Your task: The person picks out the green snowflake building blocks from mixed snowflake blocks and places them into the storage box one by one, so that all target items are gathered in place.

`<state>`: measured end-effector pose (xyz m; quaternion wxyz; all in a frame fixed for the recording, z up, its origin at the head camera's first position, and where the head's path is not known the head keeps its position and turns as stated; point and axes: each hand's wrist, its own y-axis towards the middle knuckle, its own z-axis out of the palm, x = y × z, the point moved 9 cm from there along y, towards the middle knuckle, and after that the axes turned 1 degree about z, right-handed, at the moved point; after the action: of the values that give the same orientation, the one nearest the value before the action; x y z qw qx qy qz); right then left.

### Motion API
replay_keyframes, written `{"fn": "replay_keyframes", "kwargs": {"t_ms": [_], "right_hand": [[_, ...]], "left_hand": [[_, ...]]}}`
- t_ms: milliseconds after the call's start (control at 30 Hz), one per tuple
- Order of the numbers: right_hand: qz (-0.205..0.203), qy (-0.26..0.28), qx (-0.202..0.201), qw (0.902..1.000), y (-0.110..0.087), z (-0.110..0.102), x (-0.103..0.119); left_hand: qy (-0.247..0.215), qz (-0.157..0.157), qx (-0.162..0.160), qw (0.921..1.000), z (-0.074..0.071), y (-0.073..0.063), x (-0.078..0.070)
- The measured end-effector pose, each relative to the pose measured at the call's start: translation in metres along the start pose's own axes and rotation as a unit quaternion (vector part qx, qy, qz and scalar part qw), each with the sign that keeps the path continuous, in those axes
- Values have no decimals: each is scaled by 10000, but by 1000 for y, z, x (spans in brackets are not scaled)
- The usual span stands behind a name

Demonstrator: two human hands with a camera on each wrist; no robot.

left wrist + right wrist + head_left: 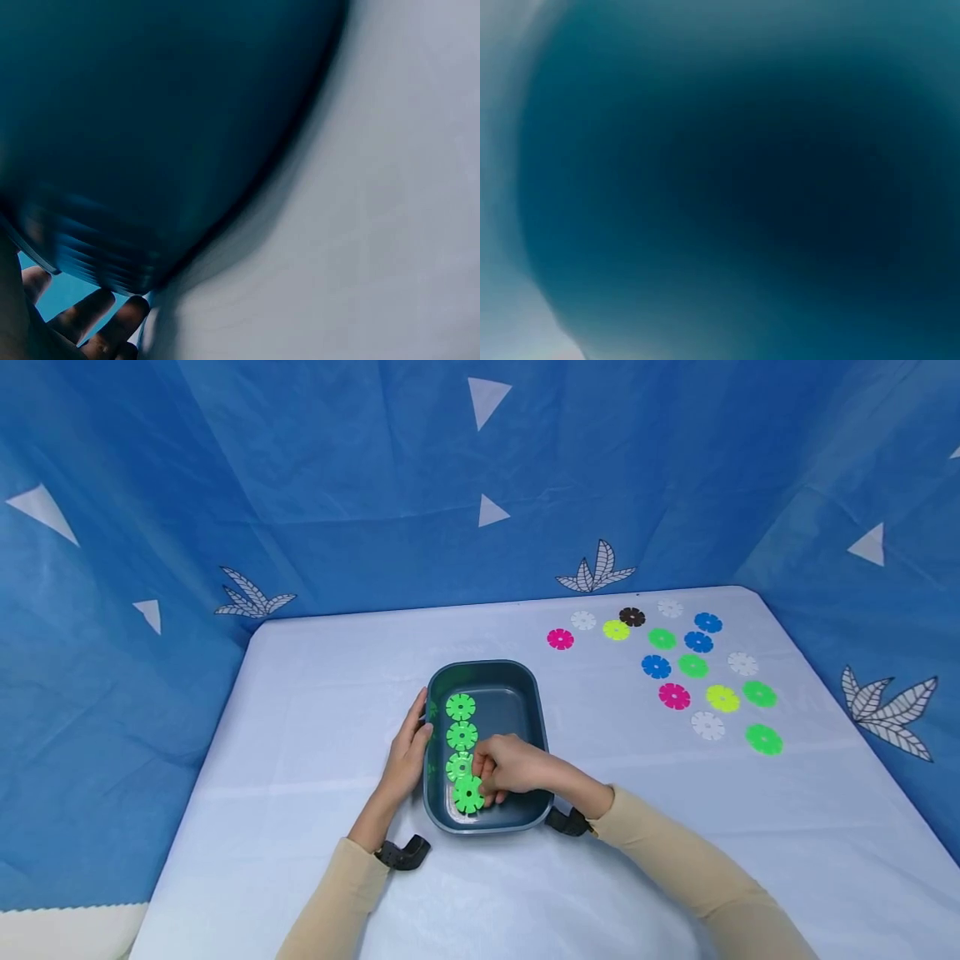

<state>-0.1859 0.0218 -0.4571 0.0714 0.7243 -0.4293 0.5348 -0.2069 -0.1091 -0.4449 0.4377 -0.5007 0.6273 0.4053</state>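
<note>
The right hand (512,767) pinches a notched green plastic disc (468,803) inside the mid-frame rounded-rectangular teal tray (504,702), long axis bottom-to-top; the left hand (403,762), fingers straight, touches its wall.

From above, the head camera is looking forward and down at the desk (315,710), both hands (405,758), the dark tub (501,710) and blue backdrop (360,485). The left wrist camera (405,853) is closely facing the tub's outer wall, sharing tub, desk and left fingers (122,325) with it; the right wrist camera (567,821) is viewing a blurred teal surface (727,172) very closely.
</note>
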Motion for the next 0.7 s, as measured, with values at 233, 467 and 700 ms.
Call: {"fn": "replay_keyframes", "kwargs": {"t_ms": [233,467,700], "right_hand": [[-40,34,89,9999,5,7,-5],[-14,56,185,9998,6,12,-7],[-92,14,195,9998,6,13,-7]], "left_hand": [[36,-53,9,10000,0,-1,0],[54,-35,-5,10000,0,-1,0],[81,-5,6,10000,0,-1,-1]]}}
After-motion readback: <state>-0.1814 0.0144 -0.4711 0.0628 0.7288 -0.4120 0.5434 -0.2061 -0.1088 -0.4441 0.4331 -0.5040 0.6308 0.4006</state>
